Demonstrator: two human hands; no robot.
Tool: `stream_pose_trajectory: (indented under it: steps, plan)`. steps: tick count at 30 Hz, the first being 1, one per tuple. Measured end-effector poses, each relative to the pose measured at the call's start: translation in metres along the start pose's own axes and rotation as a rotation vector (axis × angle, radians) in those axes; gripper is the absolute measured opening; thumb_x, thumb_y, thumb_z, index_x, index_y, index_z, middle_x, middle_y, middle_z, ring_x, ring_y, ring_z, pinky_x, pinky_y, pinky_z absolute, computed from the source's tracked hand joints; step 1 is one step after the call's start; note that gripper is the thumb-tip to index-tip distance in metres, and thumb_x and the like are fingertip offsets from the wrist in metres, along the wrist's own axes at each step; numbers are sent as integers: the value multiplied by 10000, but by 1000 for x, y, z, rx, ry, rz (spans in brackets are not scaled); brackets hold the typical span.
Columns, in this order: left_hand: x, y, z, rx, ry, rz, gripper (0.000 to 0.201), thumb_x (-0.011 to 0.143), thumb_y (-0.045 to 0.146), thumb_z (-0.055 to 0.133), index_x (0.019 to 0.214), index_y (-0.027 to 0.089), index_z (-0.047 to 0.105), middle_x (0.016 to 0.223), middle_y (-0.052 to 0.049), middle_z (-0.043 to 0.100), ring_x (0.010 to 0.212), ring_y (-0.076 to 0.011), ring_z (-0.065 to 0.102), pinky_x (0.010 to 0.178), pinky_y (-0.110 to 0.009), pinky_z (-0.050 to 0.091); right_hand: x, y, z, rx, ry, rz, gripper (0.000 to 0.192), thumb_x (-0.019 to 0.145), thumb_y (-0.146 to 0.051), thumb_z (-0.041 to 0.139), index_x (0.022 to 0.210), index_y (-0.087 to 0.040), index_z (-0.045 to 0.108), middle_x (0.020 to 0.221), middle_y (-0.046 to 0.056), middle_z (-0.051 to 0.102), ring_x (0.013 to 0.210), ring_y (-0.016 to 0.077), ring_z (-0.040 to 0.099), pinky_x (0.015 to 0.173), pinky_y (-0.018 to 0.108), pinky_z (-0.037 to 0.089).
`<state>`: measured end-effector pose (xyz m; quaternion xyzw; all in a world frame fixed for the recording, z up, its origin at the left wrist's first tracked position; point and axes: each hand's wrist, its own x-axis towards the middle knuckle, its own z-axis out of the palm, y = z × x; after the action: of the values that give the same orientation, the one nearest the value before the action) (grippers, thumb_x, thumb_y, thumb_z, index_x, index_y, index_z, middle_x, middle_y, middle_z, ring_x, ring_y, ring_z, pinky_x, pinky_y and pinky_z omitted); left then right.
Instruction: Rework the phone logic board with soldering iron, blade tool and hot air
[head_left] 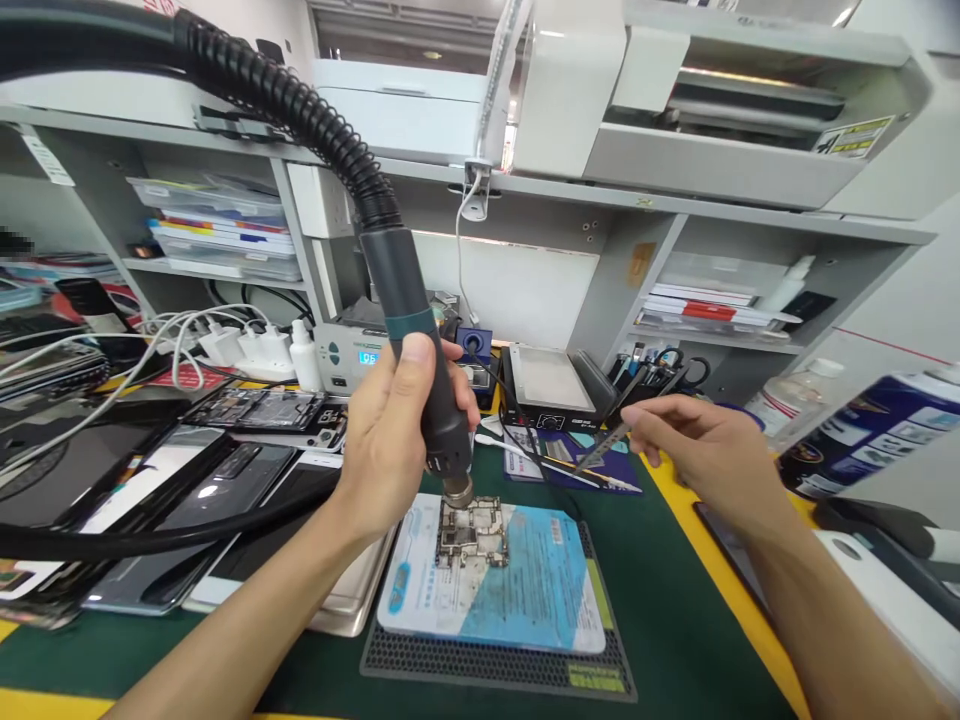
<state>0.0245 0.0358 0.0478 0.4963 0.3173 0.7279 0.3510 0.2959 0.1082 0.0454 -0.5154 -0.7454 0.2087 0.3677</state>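
Green matting is covering the bench [675, 600] you are working at. Your left hand [394, 425] is wrapping tight around the hot air tool [420, 340], pointing its metal tip down just above the little circuit board [474, 532]. That board is lying on a blue and white pad [525, 590]. It looks thin, light and easy to break, so hold it by its edges. Your right hand [712, 450] is pinching tweezers [609, 447], hanging off to the side.
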Motion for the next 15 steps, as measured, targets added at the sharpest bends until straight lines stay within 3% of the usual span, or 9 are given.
stream_pose_trajectory:
  steps: [5, 9, 15]
  plan:
    - [-3, -3, 3, -11, -11, -30, 386, 994, 583, 521, 977, 206, 604, 719, -11, 602, 629, -170, 613, 574, -283, 505, -1, 2, -5, -104, -227, 3, 408, 906, -608, 640, 831, -217, 731, 631, 15, 660, 564, 167, 551, 496, 280, 392]
    - [-7, -7, 7, -8, -35, -22, 401, 1000, 588, 512, 1001, 197, 600, 723, -5, 600, 633, -169, 618, 574, -286, 506, -1, 6, 3, -216, -411, 0, 407, 965, -566, 565, 749, -227, 628, 638, -1, 648, 564, 166, 548, 516, 286, 401]
    - [-11, -15, 10, 16, -40, 6, 418, 1011, 593, 491, 984, 194, 614, 703, 2, 591, 623, -170, 609, 583, -306, 507, -2, 15, 15, -347, -505, -26, 337, 983, -490, 527, 772, -235, 586, 682, 17, 667, 609, 205, 616, 546, 304, 440]
